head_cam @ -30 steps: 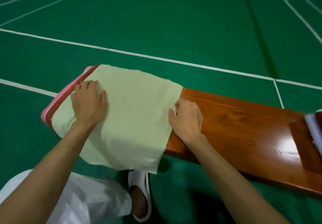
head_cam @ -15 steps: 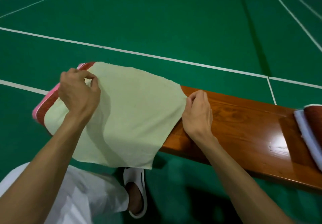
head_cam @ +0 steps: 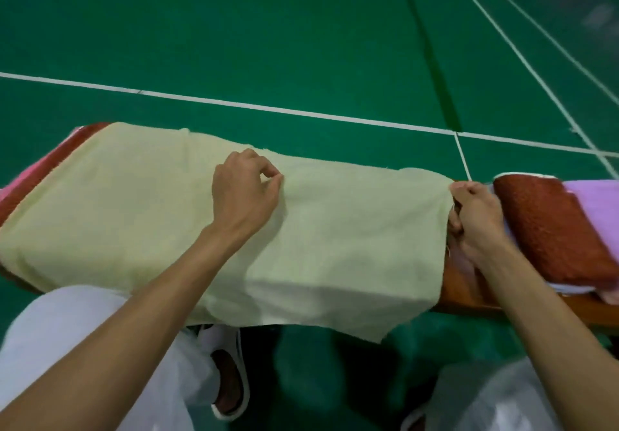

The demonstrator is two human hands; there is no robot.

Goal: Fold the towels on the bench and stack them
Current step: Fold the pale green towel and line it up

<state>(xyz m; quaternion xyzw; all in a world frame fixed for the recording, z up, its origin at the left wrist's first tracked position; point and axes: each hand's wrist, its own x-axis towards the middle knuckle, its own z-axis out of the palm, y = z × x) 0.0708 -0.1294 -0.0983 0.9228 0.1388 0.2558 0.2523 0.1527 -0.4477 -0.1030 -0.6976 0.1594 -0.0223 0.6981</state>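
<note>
An indoor sports court: green synthetic flooring (head_cam: 268, 28) marked with white boundary lines (head_cam: 234, 105), and a polished wooden bench (head_cam: 475, 291) standing courtside, near.

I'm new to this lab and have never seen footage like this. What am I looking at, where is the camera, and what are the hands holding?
No machine here: these are a person's two bare hands, filmed by a wide-angle camera worn on their head, looking forward and down, so the forearms enter from the bottom. A wooden bench stands on a green sports floor. A pale yellow towel lies spread along it, its near side hanging over the edge. The left hand seems to pinch the cloth near its middle; the right hand grips its right end. Beside that lies a folded rust-red towel on a lilac towel.
</note>
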